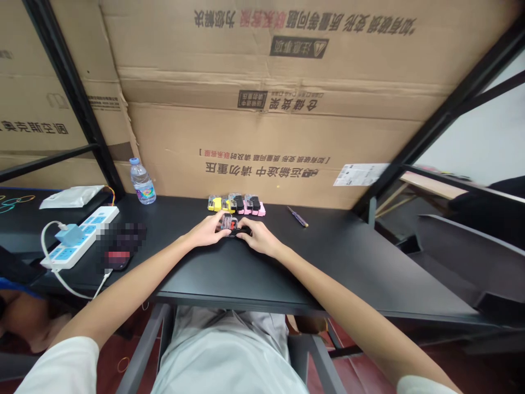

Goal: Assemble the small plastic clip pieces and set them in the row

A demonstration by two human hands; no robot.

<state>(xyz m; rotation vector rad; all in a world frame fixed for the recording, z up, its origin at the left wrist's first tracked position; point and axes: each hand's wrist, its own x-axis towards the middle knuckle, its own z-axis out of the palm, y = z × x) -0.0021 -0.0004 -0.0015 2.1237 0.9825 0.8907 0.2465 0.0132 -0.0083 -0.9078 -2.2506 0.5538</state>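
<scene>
My left hand [208, 230] and my right hand [256, 236] meet at the middle of the black desk [328, 262]. Together they grip a small assembly [228, 224] of clear plastic with red and black parts, and their fingers hide much of it. Just beyond my fingers stands a tight row of small yellow, black and pink plastic pieces [237, 204]. To the right of that row lies a small screwdriver with a blue handle [298, 216], apart from both hands.
A white power strip [80, 237] with a plugged-in charger and a phone [117, 260] lie at the left, near a white packet [71, 197] and a water bottle [142, 181]. Flattened cardboard [262, 137] stands behind the desk, within a black frame.
</scene>
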